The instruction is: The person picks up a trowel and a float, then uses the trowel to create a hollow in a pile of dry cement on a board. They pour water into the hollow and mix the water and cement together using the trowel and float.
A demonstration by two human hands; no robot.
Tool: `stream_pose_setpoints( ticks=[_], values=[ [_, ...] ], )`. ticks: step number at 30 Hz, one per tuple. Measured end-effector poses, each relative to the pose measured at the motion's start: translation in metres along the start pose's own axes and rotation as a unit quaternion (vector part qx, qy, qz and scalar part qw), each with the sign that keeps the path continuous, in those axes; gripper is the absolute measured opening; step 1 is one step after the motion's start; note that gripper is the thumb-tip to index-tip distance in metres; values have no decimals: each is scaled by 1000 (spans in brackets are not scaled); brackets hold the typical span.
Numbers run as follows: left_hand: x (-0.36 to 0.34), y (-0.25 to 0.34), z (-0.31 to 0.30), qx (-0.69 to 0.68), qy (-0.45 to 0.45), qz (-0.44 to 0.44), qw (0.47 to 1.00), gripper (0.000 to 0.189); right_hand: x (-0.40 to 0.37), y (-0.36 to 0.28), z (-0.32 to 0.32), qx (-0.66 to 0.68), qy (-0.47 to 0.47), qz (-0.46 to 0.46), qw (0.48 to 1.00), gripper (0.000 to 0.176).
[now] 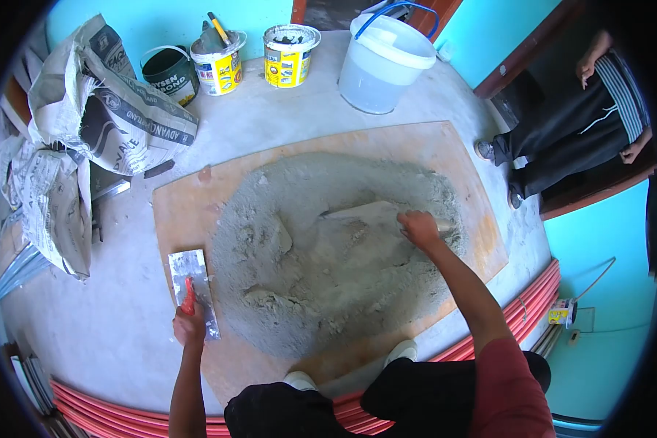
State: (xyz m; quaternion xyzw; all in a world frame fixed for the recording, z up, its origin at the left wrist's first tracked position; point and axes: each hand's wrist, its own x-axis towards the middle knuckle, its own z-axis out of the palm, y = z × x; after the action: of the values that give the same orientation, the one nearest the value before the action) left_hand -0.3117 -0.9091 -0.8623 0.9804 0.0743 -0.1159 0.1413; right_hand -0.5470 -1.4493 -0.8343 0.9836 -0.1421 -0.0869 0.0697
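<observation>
A wide heap of grey dry mortar (321,255) lies on a plywood board (182,212) on the floor. My right hand (418,228) grips the handle of a trowel (361,214) whose blade rests flat in the top of the heap. My left hand (189,326) holds the red handle of a steel plastering float (190,281), which lies on the board's left edge beside the heap. My shoes (400,353) stand at the board's near edge.
Cement bags (109,109) slump at the left. Three small buckets (219,62) and a large white pail (383,62) stand at the back. Another person (569,131) stands at the right by a doorway. Red pipes (489,336) run along the floor near me.
</observation>
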Motion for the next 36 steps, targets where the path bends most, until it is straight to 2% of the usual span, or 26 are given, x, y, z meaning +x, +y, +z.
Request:
stream_pose_setpoints(
  ticks=[7, 13, 17, 20, 21, 24, 27, 29, 30, 33, 34, 36],
  values=[
    [-2, 3, 0, -6, 18, 11, 1000, 46, 65, -23, -1, 23, 41, -32, 998, 27],
    [1, -3, 6, -16, 13, 25, 999, 42, 91, -13, -10, -6, 7, 33, 999, 29],
    [-1, -3, 6, -24, 20, 31, 999, 42, 76, 19, -4, 13, 35, 3, 999, 28],
    [4, -11, 12, -26, 37, 38, 998, 41, 37, 33, -16, 10, 46, 27, 999, 27],
    [2, -10, 13, -25, 44, 41, 998, 41, 25, 34, -16, 2, 21, 33, 999, 28],
    [-1, -2, 5, -12, 22, 35, 999, 40, -8, 43, -11, -16, -35, 69, 997, 29],
    [0, -7, 11, -12, 60, 67, 996, 40, -12, 49, 2, -23, -53, 112, 992, 30],
    [0, -5, 6, -9, 28, 52, 998, 41, -17, 52, 7, -30, -61, 151, 986, 30],
    [-2, -1, 3, -8, 11, 45, 999, 41, -21, 55, 9, -18, -73, 172, 982, 30],
    [0, -5, 9, -11, 35, 63, 997, 41, -20, 68, 14, 9, -94, 229, 969, 31],
    [1, -5, 8, -18, 6, 49, 999, 45, -21, 71, 17, 15, -101, 243, 965, 33],
    [1, -6, 10, -4, 25, 58, 998, 41, -23, 75, 17, 25, -112, 264, 958, 36]
  ],
)
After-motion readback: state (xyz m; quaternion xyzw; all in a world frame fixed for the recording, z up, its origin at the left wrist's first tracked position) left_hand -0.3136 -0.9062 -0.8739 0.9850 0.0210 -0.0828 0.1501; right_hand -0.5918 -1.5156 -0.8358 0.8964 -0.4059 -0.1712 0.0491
